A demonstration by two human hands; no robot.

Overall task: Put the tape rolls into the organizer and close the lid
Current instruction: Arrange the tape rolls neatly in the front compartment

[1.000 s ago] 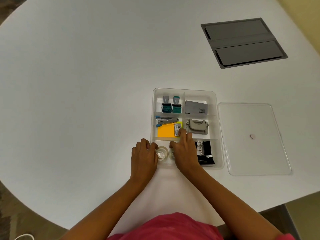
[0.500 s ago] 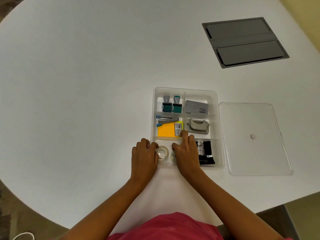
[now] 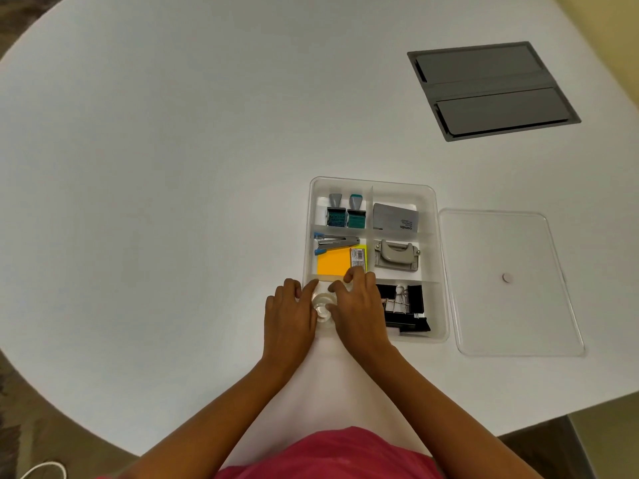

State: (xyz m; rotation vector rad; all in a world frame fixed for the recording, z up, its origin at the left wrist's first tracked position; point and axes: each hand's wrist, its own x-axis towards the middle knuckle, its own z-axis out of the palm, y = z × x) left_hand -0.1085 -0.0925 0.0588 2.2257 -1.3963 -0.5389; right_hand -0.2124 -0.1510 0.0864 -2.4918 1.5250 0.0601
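Observation:
The clear plastic organizer (image 3: 371,181) lies open on the white table, split into several compartments. In its near-left compartment one clear tape roll (image 3: 323,304) shows between my two hands. My left hand (image 3: 289,318) rests at the organizer's near-left corner, with index finger and thumb against the roll's left side. Over the right part of the same compartment, my right hand (image 3: 359,307) has its thumb on the roll and its fingers curled at the divider. It hides anything beneath it. The clear lid (image 3: 508,305) lies flat on the table, right of the organizer.
Other compartments hold two stamps (image 3: 345,210), a grey box (image 3: 394,217), a stapler (image 3: 333,243), orange sticky notes (image 3: 333,265), a hole punch (image 3: 396,255) and black binder clips (image 3: 404,305). A grey cable hatch (image 3: 491,89) is set into the table far right.
My right hand has shifted left toward my left hand, so only one tape roll shows between them instead of two. The organizer and the lid have not moved.

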